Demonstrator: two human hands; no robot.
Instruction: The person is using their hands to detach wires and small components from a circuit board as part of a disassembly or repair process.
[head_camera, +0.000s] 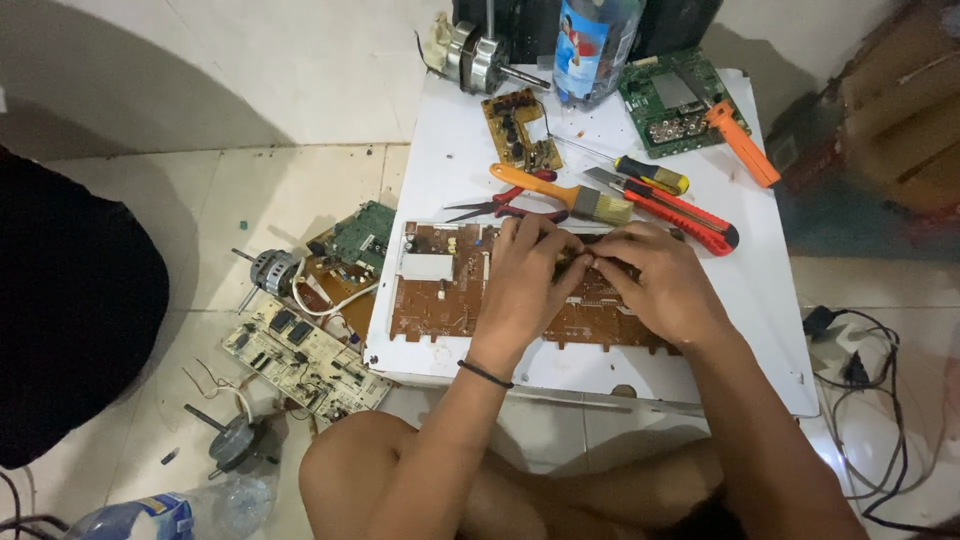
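Both hands sit low over the brown circuit board (440, 300), which lies flat on the white tabletop (760, 320), copper side up, near the front edge. The left hand (525, 280) has its fingers curled in tight, tips pressed onto the board's upper middle; a thin dark band rings the wrist. The right hand (660, 280) meets it there — fingers bent and bunched, nearly closed, thumb and forefinger pinching at a small dark part (585, 258) on the board. Whether either hand actually grips that part or only presses on it, I cannot tell; the knuckles hide the contact.

Just behind the hands lie red-handled pliers (500, 207) and an orange-handled paintbrush (565, 192), crossed over each other. To the right, a red utility knife (685, 215) and a yellow-and-black screwdriver (645, 173) lie side by side. Farther back: a small tan board (520, 130), a green circuit board (675, 105) with an orange tool (742, 143) resting across its corner, and a small motor (480, 58) at the rim.

Containers — a clear plastic bottle (590, 40) with a blue label stands at the back of the table, contents not readable. Another plastic bottle (150, 518) lies on the tiled floor, bottom left, beside loose boards (300, 360) and two small motors (270, 272).
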